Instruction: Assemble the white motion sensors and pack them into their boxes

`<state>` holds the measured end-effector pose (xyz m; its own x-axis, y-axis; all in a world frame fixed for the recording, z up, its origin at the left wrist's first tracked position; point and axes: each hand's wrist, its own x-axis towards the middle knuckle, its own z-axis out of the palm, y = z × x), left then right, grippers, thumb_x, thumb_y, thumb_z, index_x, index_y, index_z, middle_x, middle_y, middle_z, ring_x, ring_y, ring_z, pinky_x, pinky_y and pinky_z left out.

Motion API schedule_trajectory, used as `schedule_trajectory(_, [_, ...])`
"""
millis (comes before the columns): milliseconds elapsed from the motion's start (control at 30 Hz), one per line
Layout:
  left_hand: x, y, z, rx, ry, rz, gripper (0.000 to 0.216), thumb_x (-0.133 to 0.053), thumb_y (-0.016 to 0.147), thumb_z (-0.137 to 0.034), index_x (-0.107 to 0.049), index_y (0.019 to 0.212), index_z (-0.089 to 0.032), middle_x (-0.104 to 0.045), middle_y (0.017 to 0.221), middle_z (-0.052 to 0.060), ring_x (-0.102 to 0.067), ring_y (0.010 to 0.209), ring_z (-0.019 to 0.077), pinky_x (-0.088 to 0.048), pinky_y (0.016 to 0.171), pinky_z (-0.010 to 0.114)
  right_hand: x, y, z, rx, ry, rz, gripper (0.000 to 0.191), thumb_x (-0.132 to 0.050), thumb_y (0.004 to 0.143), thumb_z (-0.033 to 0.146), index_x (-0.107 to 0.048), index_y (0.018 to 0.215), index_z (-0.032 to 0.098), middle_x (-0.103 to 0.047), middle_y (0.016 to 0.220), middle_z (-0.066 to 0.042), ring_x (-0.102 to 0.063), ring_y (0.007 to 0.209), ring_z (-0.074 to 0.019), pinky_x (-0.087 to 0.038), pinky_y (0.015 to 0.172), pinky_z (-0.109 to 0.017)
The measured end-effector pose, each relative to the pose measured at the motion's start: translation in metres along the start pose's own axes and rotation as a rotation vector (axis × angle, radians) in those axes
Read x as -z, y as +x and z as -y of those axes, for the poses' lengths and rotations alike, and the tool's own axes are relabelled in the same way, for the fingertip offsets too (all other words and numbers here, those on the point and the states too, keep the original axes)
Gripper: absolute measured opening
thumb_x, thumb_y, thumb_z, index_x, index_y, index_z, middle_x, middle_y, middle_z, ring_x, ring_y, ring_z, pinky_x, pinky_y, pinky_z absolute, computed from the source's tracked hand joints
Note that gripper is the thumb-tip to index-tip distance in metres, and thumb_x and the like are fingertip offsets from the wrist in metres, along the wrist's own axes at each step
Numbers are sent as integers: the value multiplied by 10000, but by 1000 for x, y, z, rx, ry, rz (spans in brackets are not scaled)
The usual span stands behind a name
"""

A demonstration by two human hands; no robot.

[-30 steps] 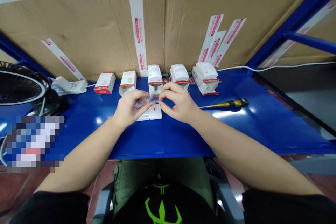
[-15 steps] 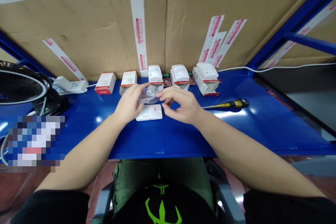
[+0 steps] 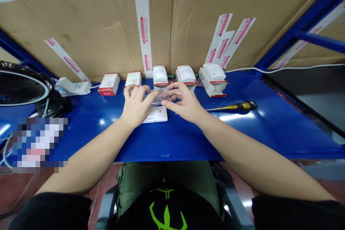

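Observation:
A crumpled clear plastic bag point(image 3: 161, 97) is stretched between my two hands, just above the blue table. My left hand point(image 3: 137, 105) grips its left side, fingers bent and thumb towards the bag. On the other side my right hand point(image 3: 185, 103) has the bag between thumb and curled fingers; the exact grip is partly hidden. Below the bag a white plastic device housing point(image 3: 158, 114) with a small red mark lies on the table, its left end covered by my left hand.
Along the back stand red-and-white boxes point(image 3: 109, 84), several with white housings point(image 3: 185, 74) on top. Small red circuit boards point(image 3: 198, 82) show between them. A yellow-and-black screwdriver point(image 3: 237, 106) lies to the right. A black fan point(image 3: 24, 88) and a power strip point(image 3: 78, 88) are left.
My left hand has shifted slightly right and turned, its fingers now bent over the bag. My right-hand fingers have moved in and up along the bag. The white housing has stayed on the table.

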<state>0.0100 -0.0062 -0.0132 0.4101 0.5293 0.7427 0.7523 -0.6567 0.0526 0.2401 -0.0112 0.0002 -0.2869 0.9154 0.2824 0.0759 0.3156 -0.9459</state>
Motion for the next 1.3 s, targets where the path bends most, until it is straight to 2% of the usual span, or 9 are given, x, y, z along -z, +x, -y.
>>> schedule_trajectory(133, [-4,-2,-2,14,-62,-3,280,-607,1054,-231,-804,1205,-360,-680,1020,76,-611,973,275,-373,1167,568,-5,3,-2,-221,265,19,559,-862,776,514,-482,1118,289,-664,847,46,-614,601,-147,-371,432,-243])
schedule_trajectory(267, [-3,-3,-2,-18,3,-7,354,-566,1085,-216,-777,1305,-397,-701,1042,87,-586,957,284,-396,1050,531,1,7,-1,-112,293,0,468,-872,793,422,-485,1017,283,-584,782,92,-494,552,-90,-357,490,-243])
schedule_trajectory(533, [-1,-2,-3,-88,286,-1,556,-506,1067,-115,-638,1535,-386,-742,1197,119,-595,987,299,-403,839,454,15,14,-1,-72,387,-66,370,-807,806,256,-449,898,276,-585,772,72,-625,727,-123,-498,645,-268])
schedule_trajectory(733, [6,1,-11,5,314,104,587,-538,1031,-121,-634,1558,-362,-751,1354,123,-627,1116,329,-429,924,485,15,7,11,-196,588,-17,495,-904,804,323,-429,934,287,-698,895,55,-792,872,-174,-582,630,-248])
schedule_trajectory(867, [7,1,-12,21,285,80,592,-533,1028,-150,-623,1580,-343,-748,1373,119,-628,1145,345,-419,961,504,15,1,21,-186,599,79,474,-904,820,363,-475,1012,296,-772,1132,-10,-811,982,-205,-455,445,-178])
schedule_trajectory(967, [7,0,-10,-8,263,58,561,-527,1051,-221,-594,1603,-295,-738,1382,131,-622,1140,355,-409,951,502,15,-3,21,-56,427,140,426,-838,870,360,-473,1082,300,-786,1238,-47,-810,994,-209,-401,399,-167])
schedule_trajectory(1100, [10,1,-6,-14,132,68,545,-540,1080,-385,-570,1597,-215,-723,1372,154,-607,1170,364,-420,1003,501,18,-5,11,294,14,124,369,-788,889,255,-507,1128,277,-801,1163,-68,-807,1062,-222,-540,524,-203])
schedule_trajectory(1200, [15,3,-4,-42,3,79,532,-514,1095,-406,-555,1573,-176,-728,1334,157,-608,1171,349,-441,1010,487,23,-4,6,644,-303,141,252,-763,917,235,-628,1130,249,-810,1152,-86,-797,1160,-270,-680,736,-340])
schedule_trajectory(1300, [19,5,-1,-91,-96,120,519,-499,1091,-383,-530,1566,-174,-735,1298,147,-619,1141,333,-463,1000,477,29,-1,6,910,-507,122,172,-746,969,234,-736,1140,253,-828,1157,-82,-773,1252,-301,-670,1036,-505])
